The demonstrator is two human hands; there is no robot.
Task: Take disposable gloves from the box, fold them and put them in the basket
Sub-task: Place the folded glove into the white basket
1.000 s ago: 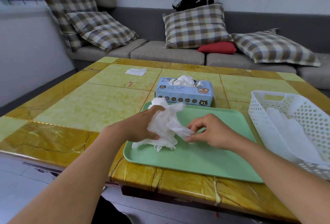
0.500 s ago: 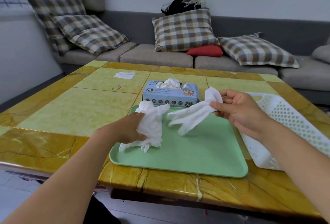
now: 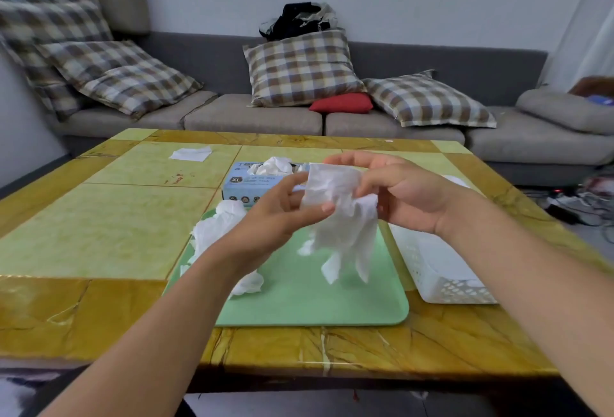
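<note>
I hold one white disposable glove up above the green tray, my left hand and right hand both pinching its cuff.

Single head-worn wide-angle view, looking forward and down from above and behind the left hand and right hand, both close to the lens at frame centre, with the table beneath and a sofa beyond them.
</note>
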